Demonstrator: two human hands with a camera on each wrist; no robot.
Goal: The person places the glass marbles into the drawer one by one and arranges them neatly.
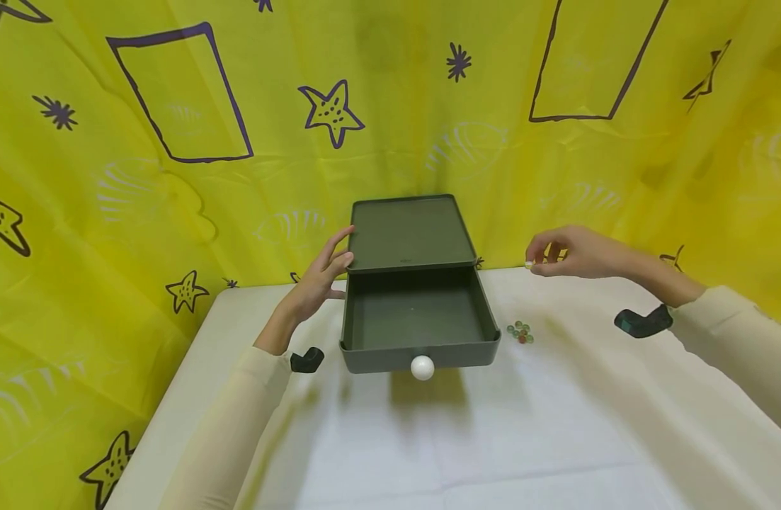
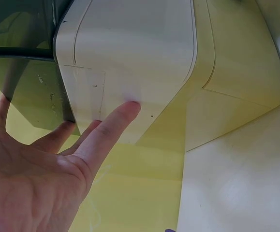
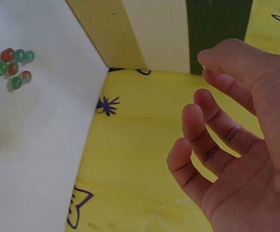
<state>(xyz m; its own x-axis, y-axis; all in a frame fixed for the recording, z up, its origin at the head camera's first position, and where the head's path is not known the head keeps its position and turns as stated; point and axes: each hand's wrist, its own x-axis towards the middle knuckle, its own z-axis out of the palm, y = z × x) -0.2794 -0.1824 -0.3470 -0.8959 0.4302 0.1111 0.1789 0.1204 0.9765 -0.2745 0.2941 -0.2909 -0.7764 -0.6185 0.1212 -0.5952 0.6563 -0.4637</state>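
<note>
A small cabinet with a dark grey-green top stands near the back of the table, its white side panel seen in the left wrist view. Its grey-green drawer is pulled out toward me, with a round white knob on the front and a bare floor inside. My left hand rests with extended, spread fingers against the cabinet's left side. To the right of it, my right hand is raised over the table, thumb and forefinger pinching a small pale thing; the other fingers are bent.
Several green and red glass marbles lie together on the white table, right of the drawer. A yellow curtain with starfish drawings hangs close behind the cabinet and along the table's left edge.
</note>
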